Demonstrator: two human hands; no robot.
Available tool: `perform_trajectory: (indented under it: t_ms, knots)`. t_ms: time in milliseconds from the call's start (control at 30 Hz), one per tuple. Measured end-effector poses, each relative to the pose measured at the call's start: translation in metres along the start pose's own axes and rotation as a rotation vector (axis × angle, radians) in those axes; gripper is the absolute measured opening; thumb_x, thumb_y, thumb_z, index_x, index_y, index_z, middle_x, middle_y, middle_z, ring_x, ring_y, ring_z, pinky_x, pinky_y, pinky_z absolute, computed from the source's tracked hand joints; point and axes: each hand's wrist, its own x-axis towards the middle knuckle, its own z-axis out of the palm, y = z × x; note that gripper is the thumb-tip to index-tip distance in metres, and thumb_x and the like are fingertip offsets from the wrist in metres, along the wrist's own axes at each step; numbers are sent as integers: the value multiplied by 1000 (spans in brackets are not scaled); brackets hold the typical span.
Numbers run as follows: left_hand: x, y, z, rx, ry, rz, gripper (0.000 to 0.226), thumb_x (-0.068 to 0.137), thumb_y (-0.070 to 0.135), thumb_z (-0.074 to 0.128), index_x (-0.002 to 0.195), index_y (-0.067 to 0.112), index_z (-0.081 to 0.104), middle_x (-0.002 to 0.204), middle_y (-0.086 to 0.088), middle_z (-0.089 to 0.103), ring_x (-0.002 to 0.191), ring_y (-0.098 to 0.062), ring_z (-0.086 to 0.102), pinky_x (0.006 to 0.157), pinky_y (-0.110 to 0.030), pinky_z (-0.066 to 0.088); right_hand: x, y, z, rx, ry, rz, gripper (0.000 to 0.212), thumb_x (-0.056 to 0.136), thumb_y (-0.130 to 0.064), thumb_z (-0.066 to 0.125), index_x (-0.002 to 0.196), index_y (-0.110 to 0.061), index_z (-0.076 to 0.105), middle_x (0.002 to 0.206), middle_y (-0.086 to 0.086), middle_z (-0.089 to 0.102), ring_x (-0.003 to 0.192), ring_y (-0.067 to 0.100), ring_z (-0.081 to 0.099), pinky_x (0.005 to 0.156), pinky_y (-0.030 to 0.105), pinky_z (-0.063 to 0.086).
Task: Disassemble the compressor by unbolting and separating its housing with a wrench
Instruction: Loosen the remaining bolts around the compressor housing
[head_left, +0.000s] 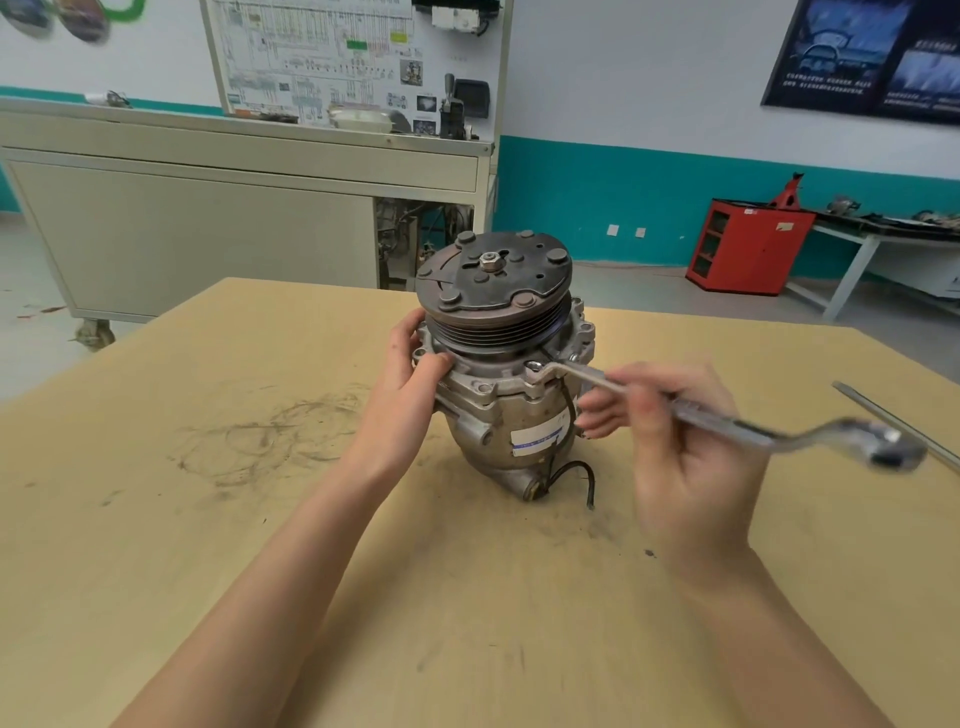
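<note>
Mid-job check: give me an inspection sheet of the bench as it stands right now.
Surface: tan table, dark scuff marks left of the compressor.
Job's things: compressor upright, pulley on top; wrench ring end on a flange bolt.
Clutter: metal rod lying at the table's right edge.
Hands: left hand grips the compressor flange; right hand holds the wrench shaft.
Cables: black wire from the compressor, loose end on the table.
Surroundings: grey cabinet with diagram board behind; red cabinet at right.

One compressor (511, 374) stood on one table (260, 519). Two hands flanked the compressor: left hand (410, 358), right hand (675, 447). One wrench (748, 432) touched it; one bar (867, 406) lay right of it.
</note>
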Motion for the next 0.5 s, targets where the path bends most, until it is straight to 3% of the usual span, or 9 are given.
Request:
perform_trajectory:
  t_ms: [133, 233, 333, 500]
  knots:
    - [0, 0, 0, -6, 2, -5, 46, 101, 21, 37, 145, 31, 31, 144, 8, 43, 120, -12, 49, 90, -26, 40, -12, 1, 5, -344, -56, -319, 25, 102, -30, 40, 97, -9, 52, 74, 11, 70, 57, 18, 67, 46, 29, 51]
    - [0, 0, 0, -13, -3, -7, 46, 101, 21, 38, 145, 33, 31, 141, 13, 44, 107, 6, 52, 80, -13, 42, -17, 4, 9, -312, -29, -291, 23, 103, -29, 38, 96, -10, 51, 75, 7, 69, 58, 17, 66, 47, 30, 51]
    - [-1, -1, 0, -11, 1, -12, 46, 101, 23, 38, 144, 34, 31, 141, 14, 43, 102, 11, 50, 77, -11, 40, -13, 3, 13, 51, 29, 8, 16, 101, -27, 37, 93, -20, 49, 72, -5, 65, 60, 14, 66, 52, 28, 54]
    - [0, -1, 1, -15, 1, -22, 46, 101, 25, 37, 145, 35, 29, 140, 14, 43, 99, 10, 52, 80, -15, 40, 26, 22, -3, 554, 124, 752, 30, 101, -17, 29, 84, -8, 53, 62, 9, 66, 53, 22, 63, 48, 26, 50]
